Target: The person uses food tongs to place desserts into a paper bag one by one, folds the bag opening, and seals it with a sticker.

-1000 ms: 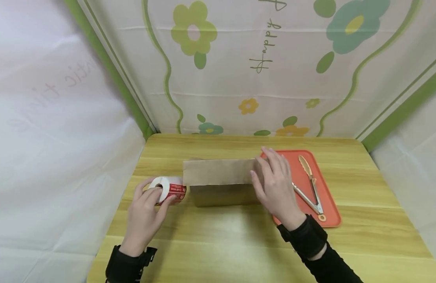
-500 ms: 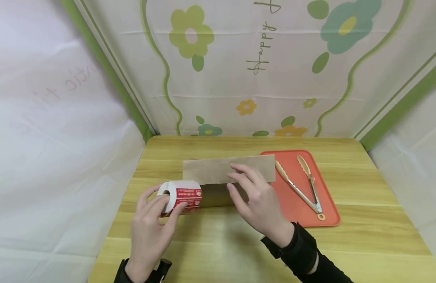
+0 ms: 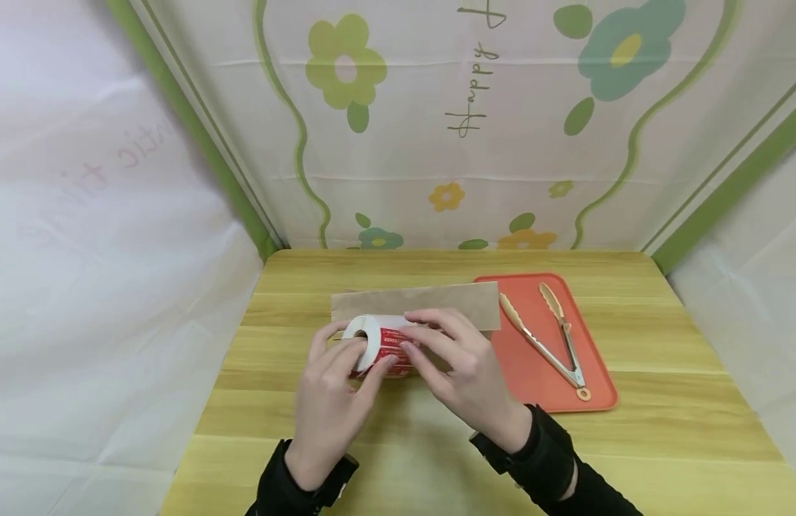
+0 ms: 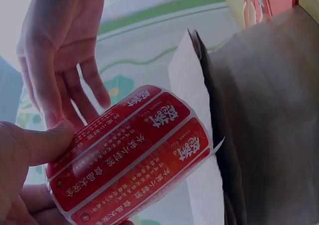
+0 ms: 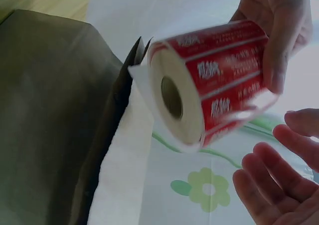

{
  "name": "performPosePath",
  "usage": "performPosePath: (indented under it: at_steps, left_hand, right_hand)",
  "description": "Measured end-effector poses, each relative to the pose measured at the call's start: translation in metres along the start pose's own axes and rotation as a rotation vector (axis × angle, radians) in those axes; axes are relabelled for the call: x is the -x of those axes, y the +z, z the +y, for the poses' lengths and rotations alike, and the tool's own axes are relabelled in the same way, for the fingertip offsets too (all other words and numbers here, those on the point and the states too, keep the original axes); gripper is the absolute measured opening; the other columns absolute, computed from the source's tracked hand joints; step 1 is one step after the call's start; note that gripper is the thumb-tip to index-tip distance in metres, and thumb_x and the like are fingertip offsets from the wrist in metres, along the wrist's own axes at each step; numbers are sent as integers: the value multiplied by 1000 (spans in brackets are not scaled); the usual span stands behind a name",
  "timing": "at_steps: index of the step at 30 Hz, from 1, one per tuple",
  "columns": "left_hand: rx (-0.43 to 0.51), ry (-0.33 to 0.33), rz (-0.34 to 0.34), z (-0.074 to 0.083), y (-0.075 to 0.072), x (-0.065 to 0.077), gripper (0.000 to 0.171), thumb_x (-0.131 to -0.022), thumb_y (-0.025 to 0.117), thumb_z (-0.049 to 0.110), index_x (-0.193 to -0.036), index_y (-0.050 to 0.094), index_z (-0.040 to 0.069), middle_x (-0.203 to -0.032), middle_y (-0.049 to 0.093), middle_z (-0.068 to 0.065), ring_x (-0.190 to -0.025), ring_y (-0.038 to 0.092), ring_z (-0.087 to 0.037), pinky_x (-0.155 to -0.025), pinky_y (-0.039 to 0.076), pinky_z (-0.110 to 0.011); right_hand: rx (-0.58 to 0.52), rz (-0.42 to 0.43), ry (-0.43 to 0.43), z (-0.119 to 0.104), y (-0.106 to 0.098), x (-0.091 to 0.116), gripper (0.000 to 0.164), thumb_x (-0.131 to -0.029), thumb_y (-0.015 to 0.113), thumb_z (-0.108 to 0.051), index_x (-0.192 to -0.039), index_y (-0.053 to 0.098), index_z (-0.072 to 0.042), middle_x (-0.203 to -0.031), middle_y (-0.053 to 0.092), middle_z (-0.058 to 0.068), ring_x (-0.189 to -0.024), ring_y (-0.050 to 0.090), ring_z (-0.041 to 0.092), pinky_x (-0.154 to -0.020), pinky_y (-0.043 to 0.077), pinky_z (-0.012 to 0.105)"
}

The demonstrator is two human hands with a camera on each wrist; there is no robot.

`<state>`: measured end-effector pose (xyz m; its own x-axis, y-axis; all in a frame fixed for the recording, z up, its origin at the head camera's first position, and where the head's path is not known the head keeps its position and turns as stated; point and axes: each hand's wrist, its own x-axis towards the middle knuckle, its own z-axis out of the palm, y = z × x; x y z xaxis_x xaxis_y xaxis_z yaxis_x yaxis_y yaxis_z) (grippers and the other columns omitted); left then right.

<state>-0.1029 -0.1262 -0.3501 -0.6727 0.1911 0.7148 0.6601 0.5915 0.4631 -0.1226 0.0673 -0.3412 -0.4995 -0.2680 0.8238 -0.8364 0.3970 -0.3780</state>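
Note:
My left hand [image 3: 330,398] holds a roll of red-and-white stickers [image 3: 391,344], thumb on the printed side and fingers at the open core. In the left wrist view, my left thumb presses the red labels [image 4: 129,160]. My right hand [image 3: 469,373] hovers at the roll's other end, fingers spread and slightly bent. The right wrist view shows the fingertips [image 5: 244,177] of that hand apart from the sticker roll [image 5: 224,75]. Just behind the roll is a brown paper bag [image 3: 424,297], its top flap folded over and its front partly hidden by my hands.
To the right, a red tray [image 3: 546,398] carries metal tongs [image 3: 574,351] with tan tips, spread apart. All of this rests on a wood-grain table [image 3: 669,344]. A white curtain with printed flowers [image 3: 404,158] hangs behind the table's far edge.
My left hand has carried the sticker roll rightward, in front of the paper bag. My right hand has left the bag's right end and come left to the roll.

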Motion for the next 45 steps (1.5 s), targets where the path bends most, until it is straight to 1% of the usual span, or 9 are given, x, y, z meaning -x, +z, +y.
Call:
performPosePath:
  at_steps: [8,12,16,19,24,31,34,39,45]
  left_hand:
    - [-25,67,1,5,17,-9,23,-86,79,20,-82,64,2,-78,64,-5,-97,60,-32,-101,39,-41]
    - [-56,89,1,6,22,-9,23,-84,80,19,-85,66,0,-84,67,-9,-102,60,-35,-97,43,-41]
    - [-112,91,-8,8,23,-7,23,-78,83,12,-87,67,-1,-88,68,-12,-110,56,-37,-84,52,-40]
    - [-149,89,-21,9,24,-6,24,-77,84,10,-89,67,-3,-90,68,-13,-113,54,-37,-79,54,-40]
    - [-172,81,-32,7,24,-6,24,-79,83,12,-88,66,-3,-90,68,-14,-114,52,-38,-80,53,-41]
    - [-151,70,-38,5,25,-7,25,-83,81,19,-85,65,0,-88,68,-11,-112,54,-36,-78,54,-42]
    - [-124,74,-33,4,22,-8,27,-84,80,22,-84,64,-1,-87,67,-12,-106,58,-36,-86,50,-42]
    - [-78,83,-13,2,13,-12,29,-90,74,24,-83,61,-1,-84,66,-11,-90,64,-34,-102,37,-44]
    - [-20,101,58,0,0,-13,36,-96,66,32,-81,61,0,-83,67,-11,-100,60,-38,-100,36,-46]
  right_hand:
    - [-71,33,9,11,-1,4,20,-90,74,-13,-104,75,1,-104,68,10,-94,64,23,-76,52,29]
    - [-90,31,22,13,-4,4,20,-90,74,-13,-104,75,1,-101,69,7,-91,64,21,-72,52,26]
    - [-100,24,43,11,-6,3,19,-87,77,-13,-101,77,-1,-95,68,4,-84,63,17,-66,50,23]
    - [-63,16,40,9,-6,4,19,-88,76,-15,-99,77,0,-93,68,5,-82,63,18,-64,50,23]
    - [52,2,1,8,-2,6,23,-96,66,-18,-100,76,3,-95,68,9,-84,65,22,-66,53,28]
    - [115,65,-5,13,1,8,18,-94,63,-14,-88,74,-1,-86,69,6,-76,66,21,-65,54,35]
    - [142,127,16,18,-1,10,17,-92,63,-13,-83,72,-2,-81,69,5,-73,65,20,-64,53,36]
    - [174,209,87,27,-10,13,16,-89,62,-12,-80,71,-2,-79,68,5,-69,63,19,-62,52,31]
    - [179,256,131,33,-18,17,13,-86,62,-8,-78,71,-4,-76,67,4,-66,62,15,-59,52,28]
